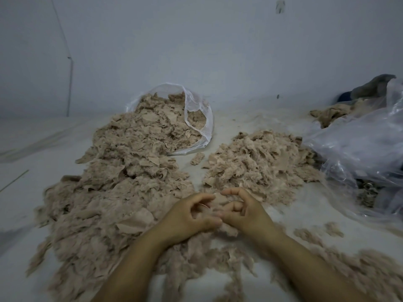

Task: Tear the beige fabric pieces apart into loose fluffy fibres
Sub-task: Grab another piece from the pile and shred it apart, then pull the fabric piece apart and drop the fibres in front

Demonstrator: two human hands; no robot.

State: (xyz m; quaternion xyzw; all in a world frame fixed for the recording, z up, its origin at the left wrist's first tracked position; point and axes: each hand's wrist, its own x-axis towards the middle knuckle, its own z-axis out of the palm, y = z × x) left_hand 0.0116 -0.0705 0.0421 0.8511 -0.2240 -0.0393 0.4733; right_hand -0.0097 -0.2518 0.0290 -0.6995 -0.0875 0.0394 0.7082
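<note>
From ten o'clock down to seven o'clock spreads the big heap of beige fabric scraps and torn fluff (113,192), its far end spilling out of a clear plastic bag lying on its side (202,118) at about eleven o'clock on the pale floor (32,149). My left hand (187,216) sits just left of centre, close to me at six o'clock, fingers curled in and pinching one side of a small beige fabric piece (218,203); the grip is closed tight on it, thumb against the fingertips. My right hand (244,212) is just beside the left, nearly touching it, and its fingers are likewise bent and closed on the other side of the same piece, which sits between both hands and is partly hidden by them. Just beyond my hands, toward one o'clock, lies a smaller mound of looser, fluffier beige fibres (261,162), apart from the big heap with a strip of bare floor between. Thin wisps of fibre (359,264) trail along four o'clock beside my right forearm. At two to three o'clock a crumpled clear plastic sheet (359,149) covers more beige material.
</note>
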